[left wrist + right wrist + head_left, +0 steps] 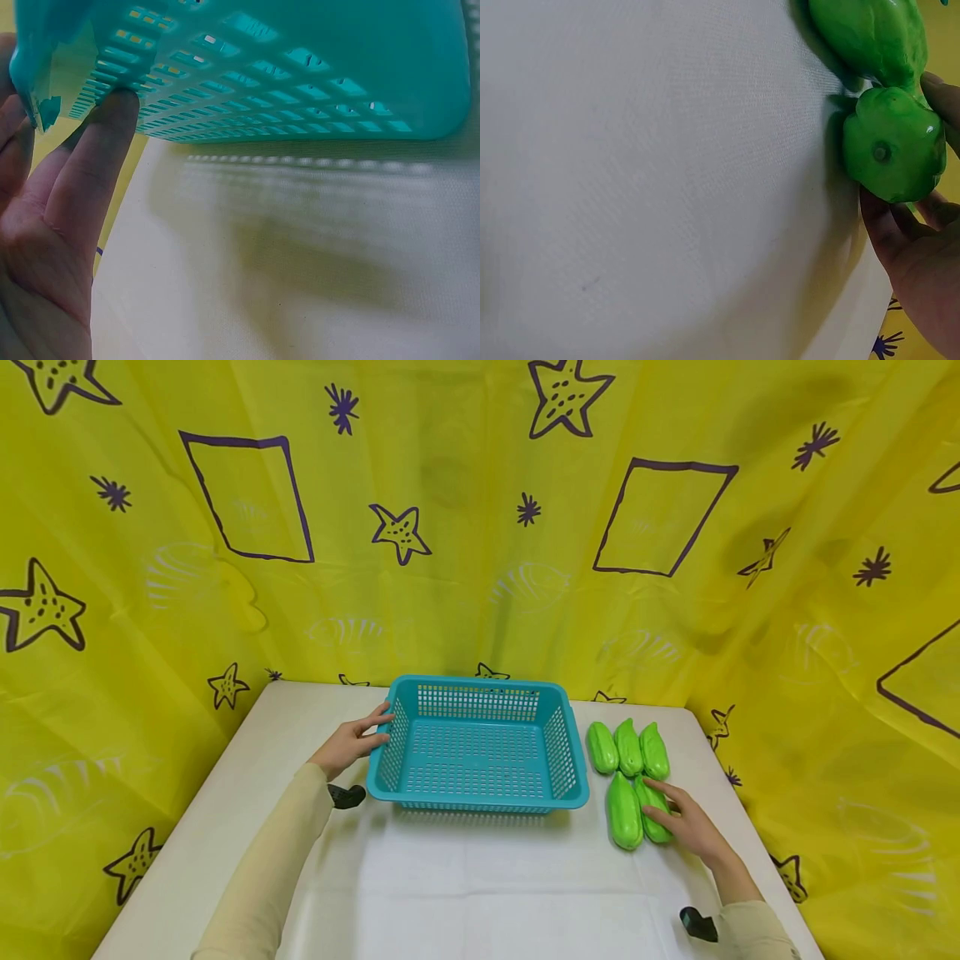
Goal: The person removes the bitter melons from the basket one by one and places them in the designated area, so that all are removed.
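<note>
A teal plastic basket [476,804] with perforated walls stands on the white table, with nothing inside. My left hand [352,745] holds its left rim; in the left wrist view one finger [97,161] lies against the outer wall below the rim. On the right lie several glossy green, ridged, elongated toy vegetables, grouped in two rows. My right hand [693,827] grips the front-right green vegetable [654,818], thumb on one side and fingers on the other. In the right wrist view, the rounded end of that vegetable [892,150] faces the camera.
Beside the gripped one lies another green vegetable [624,814], with a back row [628,749] behind them. A yellow patterned curtain [465,602] borders the white table [480,893] at the back and sides.
</note>
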`<state>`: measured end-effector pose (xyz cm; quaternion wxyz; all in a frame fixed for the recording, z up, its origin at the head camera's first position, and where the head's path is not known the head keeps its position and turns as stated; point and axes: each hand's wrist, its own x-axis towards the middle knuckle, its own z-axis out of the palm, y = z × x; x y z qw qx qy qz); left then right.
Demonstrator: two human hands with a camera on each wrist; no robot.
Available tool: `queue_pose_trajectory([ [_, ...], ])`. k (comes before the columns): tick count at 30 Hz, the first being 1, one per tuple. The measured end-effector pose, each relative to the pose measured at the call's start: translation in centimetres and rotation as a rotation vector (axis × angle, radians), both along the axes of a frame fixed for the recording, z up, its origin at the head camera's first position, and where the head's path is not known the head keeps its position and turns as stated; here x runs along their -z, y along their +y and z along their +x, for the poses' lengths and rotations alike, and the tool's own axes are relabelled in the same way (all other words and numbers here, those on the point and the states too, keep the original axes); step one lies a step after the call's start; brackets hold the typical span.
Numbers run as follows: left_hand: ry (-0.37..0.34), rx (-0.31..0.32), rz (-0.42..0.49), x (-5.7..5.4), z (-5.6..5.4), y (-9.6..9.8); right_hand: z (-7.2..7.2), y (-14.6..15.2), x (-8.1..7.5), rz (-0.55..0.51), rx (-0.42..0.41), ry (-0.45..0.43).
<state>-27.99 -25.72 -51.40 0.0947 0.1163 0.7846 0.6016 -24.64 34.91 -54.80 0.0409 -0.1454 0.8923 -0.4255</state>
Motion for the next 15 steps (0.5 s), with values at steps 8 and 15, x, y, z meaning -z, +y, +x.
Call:
queue_pose_trajectory([
  [8, -0.008, 0.01, -0.003, 0.2, 0.0, 0.1, 0.6, 0.2, -0.5, 0.037, 0.048, -0.051],
  [15, -0.018, -0.005, -0.016, -1.2, 0.7, 0.6, 1.0, 0.3, -1.5, 0.048, 0.08, -0.045],
])
